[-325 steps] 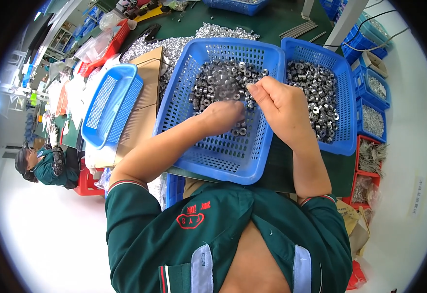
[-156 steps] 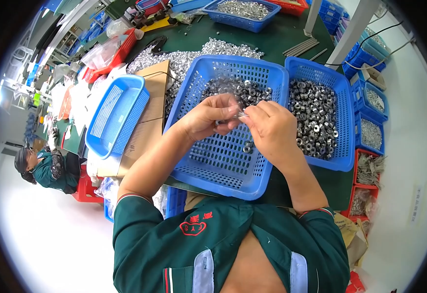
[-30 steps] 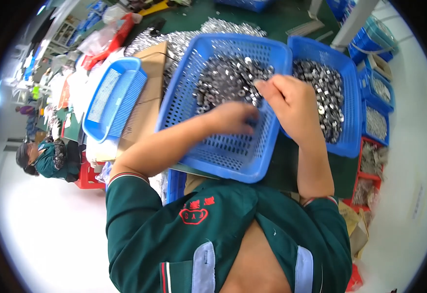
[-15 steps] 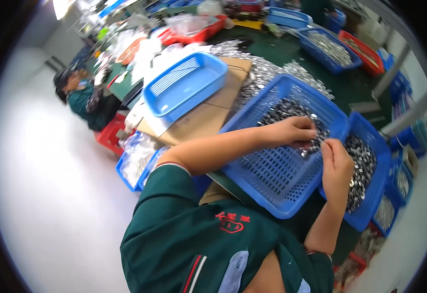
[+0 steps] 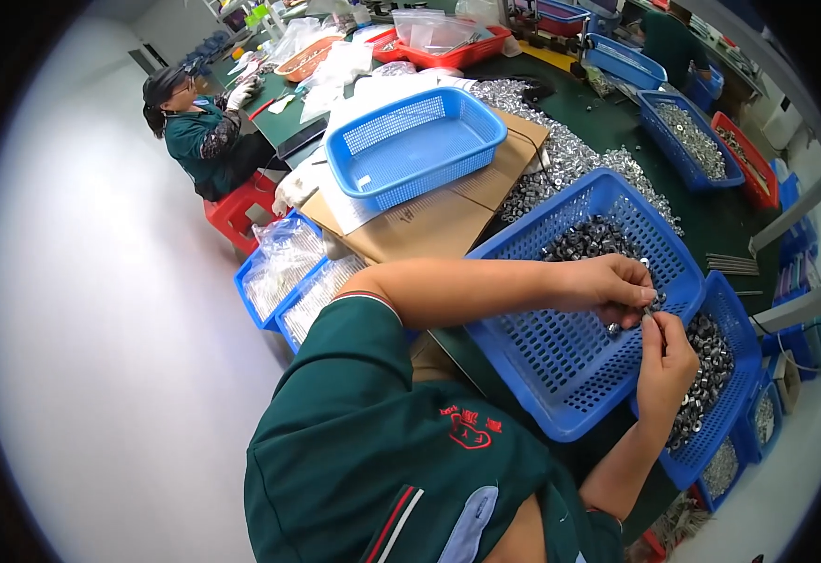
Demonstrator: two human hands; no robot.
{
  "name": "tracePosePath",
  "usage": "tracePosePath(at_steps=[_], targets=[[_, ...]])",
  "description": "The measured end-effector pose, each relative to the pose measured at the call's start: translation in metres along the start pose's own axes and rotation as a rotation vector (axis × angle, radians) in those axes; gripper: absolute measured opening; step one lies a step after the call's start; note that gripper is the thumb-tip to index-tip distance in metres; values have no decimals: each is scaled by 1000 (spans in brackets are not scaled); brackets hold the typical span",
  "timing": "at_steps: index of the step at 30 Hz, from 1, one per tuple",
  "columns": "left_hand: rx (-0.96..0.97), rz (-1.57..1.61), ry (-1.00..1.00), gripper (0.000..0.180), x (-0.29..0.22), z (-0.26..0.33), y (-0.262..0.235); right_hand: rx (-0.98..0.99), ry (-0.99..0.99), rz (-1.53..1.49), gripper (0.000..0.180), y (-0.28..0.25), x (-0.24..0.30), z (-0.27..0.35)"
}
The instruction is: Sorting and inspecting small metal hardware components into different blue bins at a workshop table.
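Since half a second ago the hands have stayed together over the basket [image 5: 561,375]: left hand [image 5: 617,289] and right hand [image 5: 666,361] both pinch a small metal part [image 5: 650,308] between fingertips, above the nuts [image 5: 589,242], so fitting seems underway.

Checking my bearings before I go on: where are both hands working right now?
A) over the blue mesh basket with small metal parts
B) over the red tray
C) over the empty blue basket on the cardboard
A: the left hand and right hand meet fingertip to fingertip above the blue mesh basket, near its pile of small metal parts.
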State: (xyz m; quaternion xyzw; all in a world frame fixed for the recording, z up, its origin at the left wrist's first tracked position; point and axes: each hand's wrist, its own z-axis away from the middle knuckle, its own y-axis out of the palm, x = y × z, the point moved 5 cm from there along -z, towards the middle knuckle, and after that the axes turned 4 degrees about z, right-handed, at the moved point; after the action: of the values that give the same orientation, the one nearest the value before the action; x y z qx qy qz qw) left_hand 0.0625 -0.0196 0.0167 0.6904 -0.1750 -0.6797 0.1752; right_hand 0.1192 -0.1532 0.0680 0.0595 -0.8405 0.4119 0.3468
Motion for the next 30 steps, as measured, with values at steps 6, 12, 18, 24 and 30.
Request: tracePosePath(at_steps=[6, 12, 18, 24, 30], targets=[[-109, -109, 36, 20, 0, 2, 0, -112, -290, 345, 10, 1, 21, 6], [-71, -194, 112, 20, -9, 2, -4, -100, -17, 16, 12, 10, 0, 2], [-74, -397, 177, 15, -25, 6, 2, 145, 350, -535, 29, 27, -35, -1], [-80, -447, 14, 17, -27, -12, 18, -78, 121, -103, 33, -16, -28, -4], [172, -987, 41, 20, -12, -85, 77, -190, -394, -101, 17, -51, 46, 39]])
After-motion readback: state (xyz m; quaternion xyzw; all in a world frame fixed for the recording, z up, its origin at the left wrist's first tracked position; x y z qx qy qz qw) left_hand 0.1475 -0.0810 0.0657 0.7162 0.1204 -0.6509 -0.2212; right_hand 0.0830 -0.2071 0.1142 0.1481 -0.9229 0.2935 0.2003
